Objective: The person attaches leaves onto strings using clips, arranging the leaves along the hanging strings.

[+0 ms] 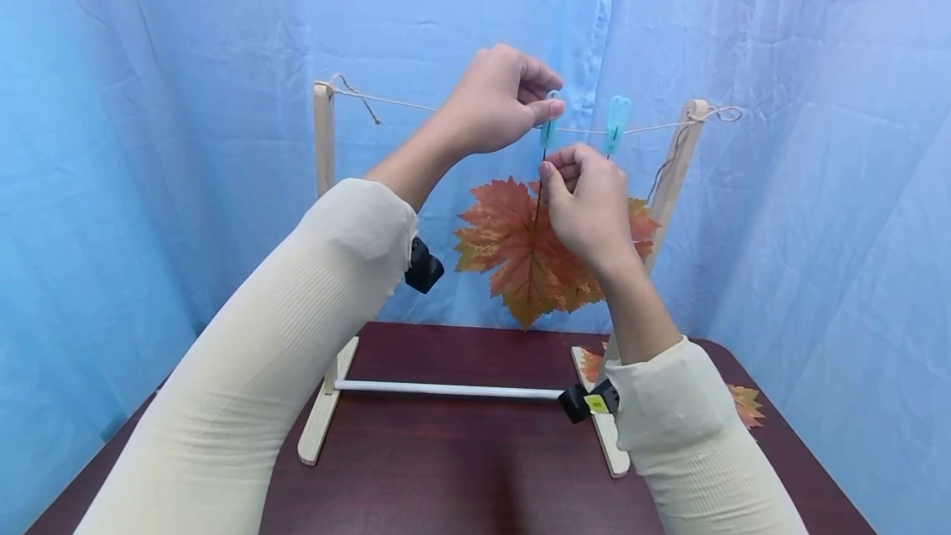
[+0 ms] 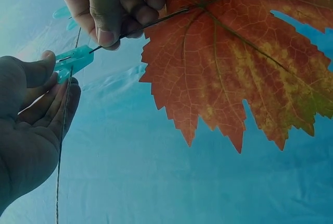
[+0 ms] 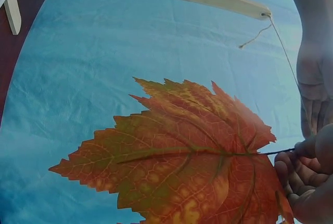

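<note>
My left hand (image 1: 499, 101) pinches a turquoise clothespin (image 2: 78, 61) by its upper end, between thumb and fingers. The clothespin sits on a thin string (image 2: 63, 125), with the tip of a dark leaf stem (image 2: 151, 25) at its lower end. Below it, my right hand (image 1: 592, 201) holds that stem between thumb and fingertips. The red-orange maple-like leaf (image 1: 513, 254) hangs down from the stem. Just right of it on the string, a second turquoise clothespin (image 1: 617, 124) holds another stem, its leaf (image 1: 643, 225) partly hidden behind my right hand.
The string runs between two wooden posts (image 1: 324, 139) on flat wooden feet (image 1: 319, 428), joined low down by a white rod (image 1: 453, 390). More leaves (image 1: 746, 405) lie on the dark red table (image 1: 446, 469) at the right. Blue cloth (image 1: 223, 40) hangs behind.
</note>
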Motion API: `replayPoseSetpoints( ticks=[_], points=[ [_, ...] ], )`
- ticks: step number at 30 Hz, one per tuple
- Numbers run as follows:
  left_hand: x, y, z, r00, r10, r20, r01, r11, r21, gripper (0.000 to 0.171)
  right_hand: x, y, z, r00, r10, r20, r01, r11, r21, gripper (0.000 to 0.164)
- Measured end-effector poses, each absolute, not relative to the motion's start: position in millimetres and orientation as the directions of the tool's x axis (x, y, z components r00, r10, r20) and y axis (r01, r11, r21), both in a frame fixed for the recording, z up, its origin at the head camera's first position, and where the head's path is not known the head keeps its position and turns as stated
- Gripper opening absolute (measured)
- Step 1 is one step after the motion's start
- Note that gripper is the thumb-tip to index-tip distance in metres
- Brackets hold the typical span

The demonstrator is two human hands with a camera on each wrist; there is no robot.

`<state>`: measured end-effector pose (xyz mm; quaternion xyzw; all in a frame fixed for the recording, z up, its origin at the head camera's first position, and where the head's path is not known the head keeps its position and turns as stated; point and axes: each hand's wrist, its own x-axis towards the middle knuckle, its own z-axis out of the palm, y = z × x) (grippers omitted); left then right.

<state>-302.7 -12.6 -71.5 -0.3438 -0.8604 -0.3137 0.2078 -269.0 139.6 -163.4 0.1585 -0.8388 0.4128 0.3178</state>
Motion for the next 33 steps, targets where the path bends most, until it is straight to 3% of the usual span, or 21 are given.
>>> replayPoseSetpoints(
  ticks=[7, 19, 22, 27, 33],
  points=[
    [-304.0, -13.8, -72.4, -0.699, 0.462, 0.545, 0.705, 0.571, 0.421, 0.041, -268.8, 142.4, -164.4, -0.760, 0.011, 0.650, -0.517, 0.595, -0.615, 0.024],
    [-304.0, -31.3, -76.7, -0.670, 0.423, 0.610, 0.734, 0.502, 0.458, 0.038, -260.4, 150.8, -165.8, -0.712, -0.015, 0.702, -0.571, 0.595, -0.566, 0.026],
    [-303.0, -37.9, -79.6, -0.649, 0.394, 0.651, 0.749, 0.479, 0.458, 0.036, -258.6, 155.0, -166.7, -0.671, -0.017, 0.741, -0.597, 0.605, -0.527, 0.024],
    [-298.9, -50.8, -84.7, -0.593, 0.341, 0.730, 0.790, 0.425, 0.442, 0.034, -256.7, 164.0, -168.3, -0.546, -0.014, 0.838, -0.666, 0.614, -0.424, 0.019],
    [-288.9, -70.3, -88.7, -0.528, 0.296, 0.796, 0.828, 0.390, 0.404, 0.032, -252.1, 183.5, -170.6, -0.468, -0.012, 0.884, -0.713, 0.596, -0.369, 0.016]
  ],
)
